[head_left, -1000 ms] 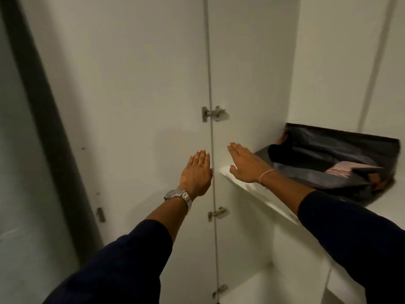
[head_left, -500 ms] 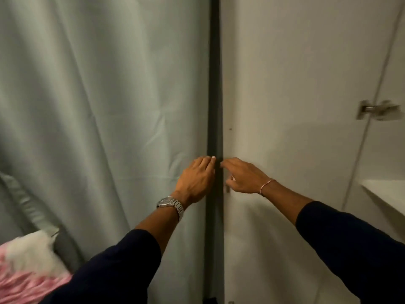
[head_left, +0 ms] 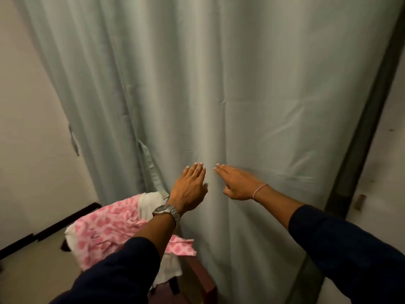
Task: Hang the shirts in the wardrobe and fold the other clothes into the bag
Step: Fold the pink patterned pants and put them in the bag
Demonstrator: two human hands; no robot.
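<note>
Left hand (head_left: 190, 188) and right hand (head_left: 237, 183) reaching flat-fingered, holding nothing, before grey curtain (head_left: 219, 95); pink patterned garment (head_left: 105, 233) lying below left.

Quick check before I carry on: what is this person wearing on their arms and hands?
Both arms are in dark navy long sleeves. The left hand has a silver metal watch at the wrist; the right hand has a thin pink-and-white bracelet. No gloves.

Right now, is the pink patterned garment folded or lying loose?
Loose: the pink patterned garment lies crumpled and spread, its edges hanging unevenly; neither hand touches it.
</note>
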